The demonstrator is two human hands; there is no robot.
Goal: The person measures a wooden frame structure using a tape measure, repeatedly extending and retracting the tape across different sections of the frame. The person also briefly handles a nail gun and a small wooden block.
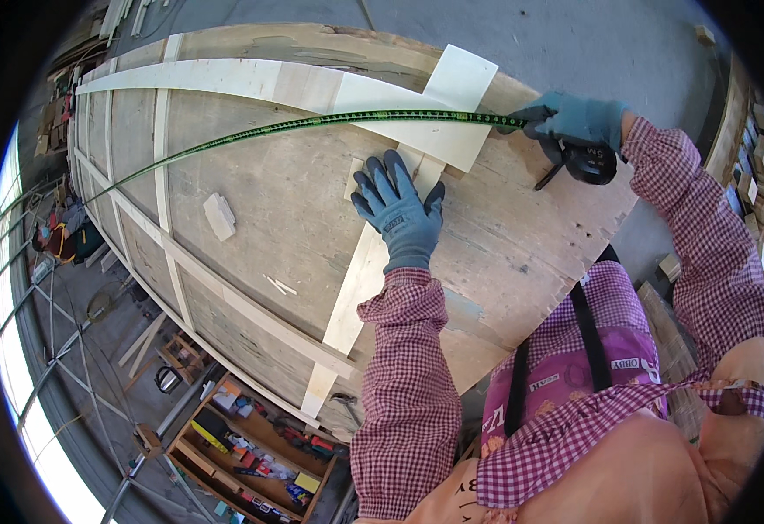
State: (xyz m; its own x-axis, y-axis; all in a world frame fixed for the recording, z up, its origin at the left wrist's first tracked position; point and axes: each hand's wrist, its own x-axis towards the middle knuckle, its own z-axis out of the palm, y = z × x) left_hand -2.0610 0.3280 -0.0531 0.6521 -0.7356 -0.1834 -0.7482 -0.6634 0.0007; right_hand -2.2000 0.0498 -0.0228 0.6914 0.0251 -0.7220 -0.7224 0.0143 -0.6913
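Note:
My right hand [581, 122], in a blue and black work glove, is closed around a black tape measure [593, 166] at the table's right end. Its green blade [294, 127] runs out far to the left, bowed over a long pale wooden strip [224, 79]. My left hand [404, 214], gloved alike, lies palm down with fingers spread near a wooden crosspiece [357, 279]. It holds nothing. A short pale board [460, 92] crosses the long strip's right end, beneath the blade.
Slats form a frame on the large plywood table [504, 262]. A small wood offcut [219, 216] and thin slivers [280, 285] lie on it. Below left stands a wooden tray [191, 444] of tools. Stacked wood pieces [759, 166] line the right side.

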